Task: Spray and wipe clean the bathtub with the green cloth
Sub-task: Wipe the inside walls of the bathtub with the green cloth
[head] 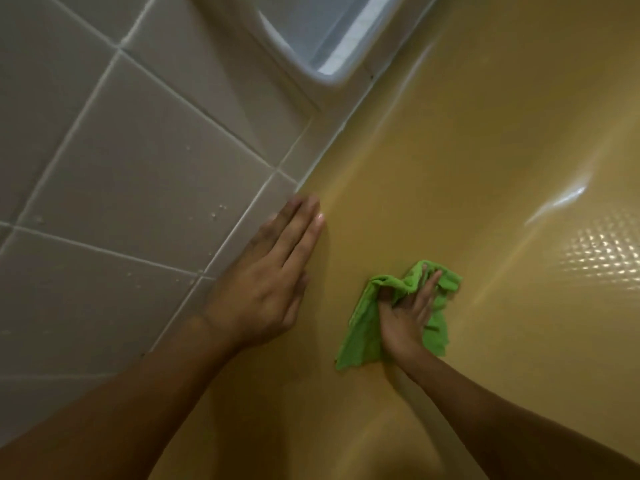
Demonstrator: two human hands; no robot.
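1. Currently, the yellow bathtub (485, 168) fills the right side of the view. Its inner wall is glossy, with streaks of reflected light.
2. The green cloth (363, 327) lies bunched against the bathtub's inner wall, below its rim and well short of its floor.
3. The right hand (405, 317) is on the green cloth, back of the hand to the camera. The long fingers are stretched over the fabric, with folds gathered up at the fingertips. The thumb is hooked into a fold, so the cloth is gripped as well as pressed to the bathtub's wall.
4. The left hand (266, 278) rests flat on the bathtub's rim, right at the seam with the tiled wall (121, 168). Its fingers are straight and held together, holding nothing.
5. Water droplets (216, 211) sit on the tiles just above the bathtub's rim, close to the left fingertips.
6. A pale recessed soap dish (311, 39) is set in the tiled wall above the bathtub's rim, at the far end.
7. A raised-dot grip patch (602, 251) shines on the bathtub's floor, well apart from the cloth.
8. Both forearms are bare and reach down into the bathtub.
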